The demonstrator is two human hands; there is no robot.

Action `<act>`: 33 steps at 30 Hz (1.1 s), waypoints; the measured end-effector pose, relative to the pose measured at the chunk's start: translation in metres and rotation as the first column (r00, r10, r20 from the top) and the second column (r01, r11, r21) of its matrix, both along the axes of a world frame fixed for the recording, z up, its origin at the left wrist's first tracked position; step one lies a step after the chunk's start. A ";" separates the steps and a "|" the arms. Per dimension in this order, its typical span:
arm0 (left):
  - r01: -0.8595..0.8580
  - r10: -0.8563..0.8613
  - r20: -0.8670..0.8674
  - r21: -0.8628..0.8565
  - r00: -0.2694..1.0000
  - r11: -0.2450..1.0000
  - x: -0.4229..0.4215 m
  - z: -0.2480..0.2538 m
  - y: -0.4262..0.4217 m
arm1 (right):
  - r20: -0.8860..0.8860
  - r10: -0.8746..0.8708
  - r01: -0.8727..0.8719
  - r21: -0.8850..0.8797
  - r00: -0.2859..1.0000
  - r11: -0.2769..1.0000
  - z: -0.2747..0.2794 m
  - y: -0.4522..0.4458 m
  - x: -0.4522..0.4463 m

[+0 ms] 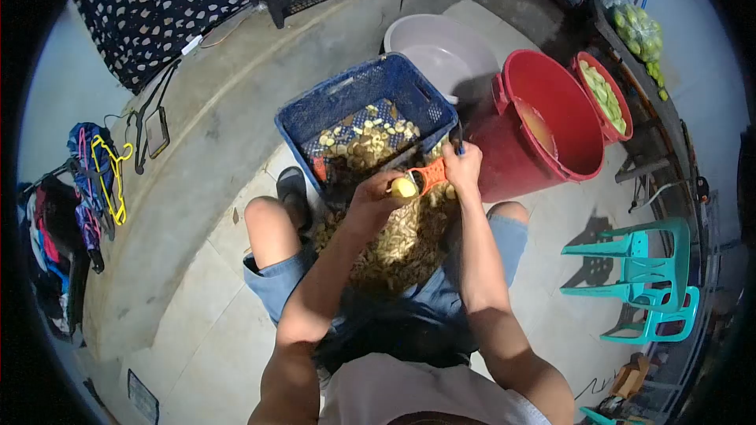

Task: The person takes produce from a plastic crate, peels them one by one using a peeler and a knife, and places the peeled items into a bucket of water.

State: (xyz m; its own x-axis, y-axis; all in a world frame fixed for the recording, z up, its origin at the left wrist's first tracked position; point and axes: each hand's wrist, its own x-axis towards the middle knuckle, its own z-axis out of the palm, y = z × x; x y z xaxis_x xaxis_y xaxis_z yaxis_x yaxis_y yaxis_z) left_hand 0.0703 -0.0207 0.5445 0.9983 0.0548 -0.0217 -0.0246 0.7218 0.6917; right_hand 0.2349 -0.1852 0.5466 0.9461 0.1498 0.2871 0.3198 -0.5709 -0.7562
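Note:
My left hand is closed around a small rounded yellow piece of produce, whose exact kind I cannot make out. In my right hand is an orange peeler, its head close against the yellow piece. Both hands are above the near edge of a blue plastic crate, which has pale yellow pieces and brown scraps at its bottom. Between my knees lies a heap of pale and brown peelings.
A large red bin with cloudy liquid stands at the right, beside a smaller red container of pale green pieces. Behind the crate sits a pale basin. Teal plastic stools are at far right; a low concrete ledge curves along the left.

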 end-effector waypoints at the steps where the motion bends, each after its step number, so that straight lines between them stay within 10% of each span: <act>1: -0.009 0.008 0.011 0.005 1.000 1.000 0.001 0.002 0.001 | 0.027 0.034 -0.039 0.209 0.999 0.977 -0.012 -0.001 0.006; 11: -0.044 0.040 -0.033 -0.123 0.999 0.991 -0.008 0.015 -0.001 | -0.153 0.019 0.011 0.194 0.988 0.981 0.024 0.010 -0.016; 13: -0.006 0.006 -0.003 -0.123 1.000 0.992 -0.007 0.015 -0.001 | 0.190 0.084 -0.115 0.159 0.978 0.981 0.034 0.019 -0.028; 19: -0.050 0.053 0.015 -0.158 0.998 0.986 -0.003 -0.005 -0.007 | -0.064 -0.063 0.076 0.242 0.996 0.967 0.022 0.017 -0.022; 21: -0.046 0.046 -0.003 -0.172 0.999 0.984 -0.001 -0.007 -0.010 | 0.315 0.018 -0.052 0.100 0.949 0.994 0.021 0.017 -0.019; 25: -0.132 0.111 -0.088 -0.304 0.990 0.943 0.005 -0.012 0.000 | 0.016 -0.163 0.147 0.350 0.986 0.925 -0.010 0.004 0.005; 33: -0.173 0.148 -0.152 -0.173 0.977 0.970 0.000 0.000 0.004 | -0.028 -0.092 0.096 0.292 0.995 0.952 0.004 0.008 -0.006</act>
